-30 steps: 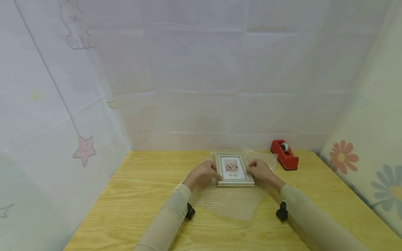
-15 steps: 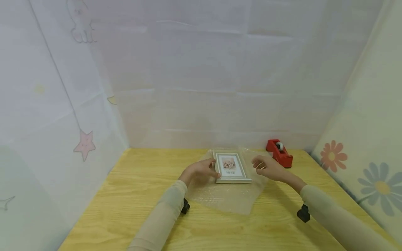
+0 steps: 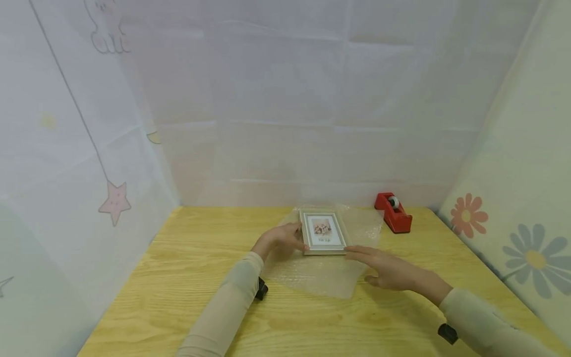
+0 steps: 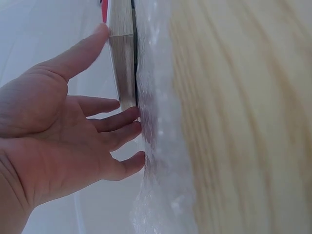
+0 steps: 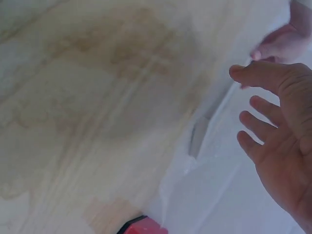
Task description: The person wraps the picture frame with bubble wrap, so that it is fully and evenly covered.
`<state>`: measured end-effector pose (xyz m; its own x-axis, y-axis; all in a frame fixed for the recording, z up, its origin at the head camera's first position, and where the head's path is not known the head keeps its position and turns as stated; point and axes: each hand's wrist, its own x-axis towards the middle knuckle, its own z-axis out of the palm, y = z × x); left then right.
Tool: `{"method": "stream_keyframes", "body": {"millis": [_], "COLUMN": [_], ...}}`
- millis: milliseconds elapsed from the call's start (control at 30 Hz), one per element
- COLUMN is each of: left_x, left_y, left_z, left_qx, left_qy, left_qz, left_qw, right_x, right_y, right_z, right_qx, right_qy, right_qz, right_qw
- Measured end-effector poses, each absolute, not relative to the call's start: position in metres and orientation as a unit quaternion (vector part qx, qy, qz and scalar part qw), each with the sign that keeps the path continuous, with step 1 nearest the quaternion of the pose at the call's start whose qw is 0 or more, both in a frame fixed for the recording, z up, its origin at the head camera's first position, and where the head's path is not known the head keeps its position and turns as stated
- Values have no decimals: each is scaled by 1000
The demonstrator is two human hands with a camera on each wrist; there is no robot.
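A pale picture frame [image 3: 304, 230] with a floral print lies face up on a sheet of bubble wrap [image 3: 321, 277] in the head view. My left hand [image 3: 283, 239] is at its left side. In the left wrist view the thumb is at the edge of the frame [image 4: 123, 63]; the other fingers, spread and slightly bent, reach its side and the bubble wrap [image 4: 165, 161]. My right hand [image 3: 390, 270] stretches its fingers to the near right corner of the frame. The right wrist view shows this hand [image 5: 287, 151] with loosely spread fingers, holding nothing.
A red tape dispenser [image 3: 394, 215] with a roll of tape stands at the table's back right, beside the bubble wrap. The wooden table [image 3: 187, 297] meets a fabric-covered back wall [image 3: 276, 148]. A black wrist device [image 3: 447, 333] sits under the right sleeve.
My right hand has left the frame's right side, lifted away to the right, then come down to its near right corner with fingers extended. The left hand has stayed at the left side.
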<state>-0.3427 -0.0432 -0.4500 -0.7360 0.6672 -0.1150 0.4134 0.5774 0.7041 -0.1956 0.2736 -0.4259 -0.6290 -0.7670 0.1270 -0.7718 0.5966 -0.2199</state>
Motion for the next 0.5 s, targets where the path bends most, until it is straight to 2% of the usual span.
{"method": "stream_keyframes", "body": {"millis": [167,500], "left_x": [-342,-338], "left_y": [-41,-40], "left_z": [-451,-447], "left_qx": [321,297], "left_qy": [870,891], "left_qz": [325,282], "left_qw": [186,196], "right_x": [-199,-207], "right_y": [269,265], "right_z": [-445,-454], "right_qx": [480,506], "right_qy": [-871,-857], "right_qz": [92,70], "right_qw": [45,71]}}
